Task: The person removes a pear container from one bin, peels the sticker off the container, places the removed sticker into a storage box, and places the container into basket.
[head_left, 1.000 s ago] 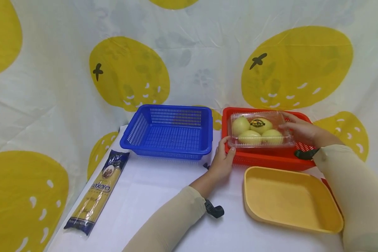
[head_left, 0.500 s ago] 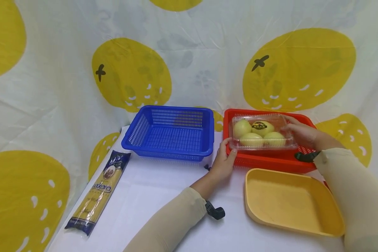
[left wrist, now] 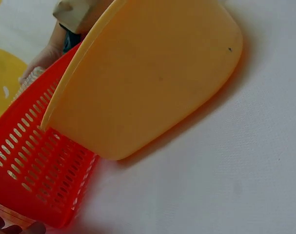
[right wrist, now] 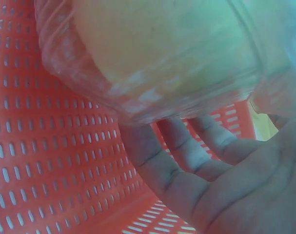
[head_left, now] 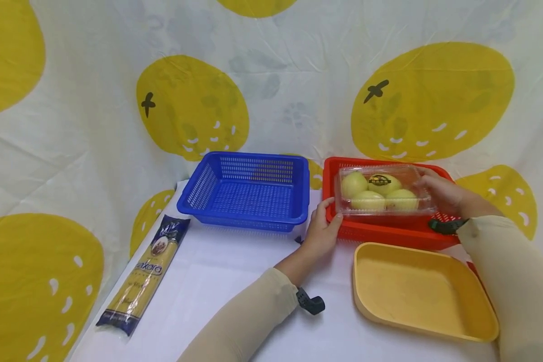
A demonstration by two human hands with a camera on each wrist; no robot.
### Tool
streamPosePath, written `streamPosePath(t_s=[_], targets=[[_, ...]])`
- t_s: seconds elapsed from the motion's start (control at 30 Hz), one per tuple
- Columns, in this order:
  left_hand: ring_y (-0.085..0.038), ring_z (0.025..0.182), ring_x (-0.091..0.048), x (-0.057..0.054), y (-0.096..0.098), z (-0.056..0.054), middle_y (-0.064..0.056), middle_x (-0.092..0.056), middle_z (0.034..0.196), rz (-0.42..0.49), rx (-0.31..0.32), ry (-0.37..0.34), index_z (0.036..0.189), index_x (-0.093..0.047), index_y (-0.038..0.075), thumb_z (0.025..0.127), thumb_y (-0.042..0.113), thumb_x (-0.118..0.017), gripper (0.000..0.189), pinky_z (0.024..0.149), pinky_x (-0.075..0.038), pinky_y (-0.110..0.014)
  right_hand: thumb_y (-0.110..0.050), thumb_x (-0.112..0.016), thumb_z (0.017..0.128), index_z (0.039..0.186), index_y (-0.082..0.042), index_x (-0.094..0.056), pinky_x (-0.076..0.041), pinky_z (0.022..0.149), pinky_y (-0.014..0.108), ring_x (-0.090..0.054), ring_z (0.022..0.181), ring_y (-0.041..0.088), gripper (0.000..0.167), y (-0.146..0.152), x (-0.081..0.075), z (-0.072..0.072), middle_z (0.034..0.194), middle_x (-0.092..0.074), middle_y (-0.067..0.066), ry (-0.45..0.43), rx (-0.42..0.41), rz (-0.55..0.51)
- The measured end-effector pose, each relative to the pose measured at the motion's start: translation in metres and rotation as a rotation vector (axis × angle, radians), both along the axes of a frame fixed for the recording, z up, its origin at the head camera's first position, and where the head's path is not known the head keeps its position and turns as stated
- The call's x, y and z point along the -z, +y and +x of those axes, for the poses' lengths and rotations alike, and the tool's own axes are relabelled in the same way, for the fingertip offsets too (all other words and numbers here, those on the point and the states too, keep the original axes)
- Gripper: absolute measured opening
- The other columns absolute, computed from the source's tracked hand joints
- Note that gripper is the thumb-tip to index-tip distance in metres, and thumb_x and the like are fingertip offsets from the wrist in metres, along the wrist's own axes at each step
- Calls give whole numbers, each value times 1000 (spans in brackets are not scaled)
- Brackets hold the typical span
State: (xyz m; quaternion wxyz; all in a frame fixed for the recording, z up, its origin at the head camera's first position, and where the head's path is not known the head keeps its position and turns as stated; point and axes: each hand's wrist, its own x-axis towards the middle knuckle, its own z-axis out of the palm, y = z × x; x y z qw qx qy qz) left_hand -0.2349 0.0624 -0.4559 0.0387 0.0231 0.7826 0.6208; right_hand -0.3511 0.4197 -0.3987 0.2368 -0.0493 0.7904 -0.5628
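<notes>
A clear plastic clamshell box (head_left: 423, 193) holds several pale yellow-green round fruits (head_left: 367, 200) and has a dark label on its lid. It lies tilted in the mouth of a red slotted basket (head_left: 380, 234). My right hand (head_left: 445, 193) grips the box's right end; in the right wrist view, its fingers (right wrist: 157, 161) reach beneath the box. With my left hand (head_left: 322, 231) I hold the basket's front left rim, close to the box's corner. Only a few left fingertips (left wrist: 36, 228) show in the left wrist view.
A blue slotted basket (head_left: 246, 218) stands left of the red one. A yellow tub (head_left: 421, 291) sits in front of the red basket. Along the white table's (head_left: 217, 281) left edge lies a spaghetti packet (head_left: 145, 276). A patterned cloth (head_left: 294, 75) hangs behind.
The box has shifted slightly to the right within the red basket, with my right hand on it. My left hand stays at the rim. The whole head view has drifted a little.
</notes>
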Motion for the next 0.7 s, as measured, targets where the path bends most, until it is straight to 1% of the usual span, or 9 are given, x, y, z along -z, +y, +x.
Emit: streamPosePath(t_s=[0.07,0.17,0.23,0.3,0.37,0.43,0.5,0.63,0.7], targets=[[-18,144,-47,-4,0,1,2,-46,156,-31,-16,16,157,-44,37,110,40,-58,50,116,-47,-48,-36,-39,114,171,-25,4,-60,95,39,-59,115,17,72,2,-3,1,147,-35,1,2,9,-11],[-20,149,-43,-11,-2,3,2,-39,163,-58,-23,42,159,-43,36,109,40,-60,54,116,-48,-47,-39,-38,113,172,-31,5,-61,95,40,-59,113,22,73,4,-7,3,153,-27,2,-2,25,-15],[-21,151,-41,-16,-4,5,4,-34,167,-63,-18,54,161,-40,37,108,40,-61,56,115,-49,-47,-40,-39,112,171,-36,4,-61,94,41,-61,111,24,73,4,-10,6,153,-25,5,-3,47,-20],[-22,155,-36,-21,-6,7,6,-28,171,-72,-11,58,162,-37,40,108,42,-62,59,113,-50,-49,-41,-38,111,169,-42,0,-62,92,41,-63,109,25,69,4,-15,10,150,-27,2,2,72,-33],[-25,158,-32,-27,-9,9,6,-23,174,-82,-3,82,163,-36,41,107,43,-61,61,114,-49,-52,-41,-38,111,165,-46,-10,-63,90,40,-66,106,23,61,3,-20,16,142,-34,0,14,101,-60],[-26,159,-29,-33,-11,11,6,-20,176,-89,3,103,163,-35,41,107,44,-61,63,113,-48,-55,-39,-38,111,157,-46,-20,-64,87,38,-67,103,20,50,2,-25,22,134,-41,-3,23,127,-109],[-26,160,-28,-38,-14,13,5,-19,176,-87,12,131,164,-34,40,107,44,-61,62,114,-47,-56,-37,-37,112,152,-44,-25,-64,84,37,-69,99,20,42,0,-31,30,129,-45,-4,23,138,-186],[-24,159,-29,-49,-18,18,5,-23,175,-67,43,143,164,-34,40,108,44,-60,62,113,-49,-56,-30,-35,114,149,-38,-29,-66,79,38,-72,95,21,36,-7,-40,47,125,-52,-4,44,129,-320],[-23,159,-30,-54,-21,21,7,-26,173,-55,57,141,164,-35,40,108,44,-60,61,112,-49,-56,-27,-33,115,150,-35,-30,-66,78,38,-72,94,20,36,-13,-44,56,125,-55,-3,79,119,-333]])
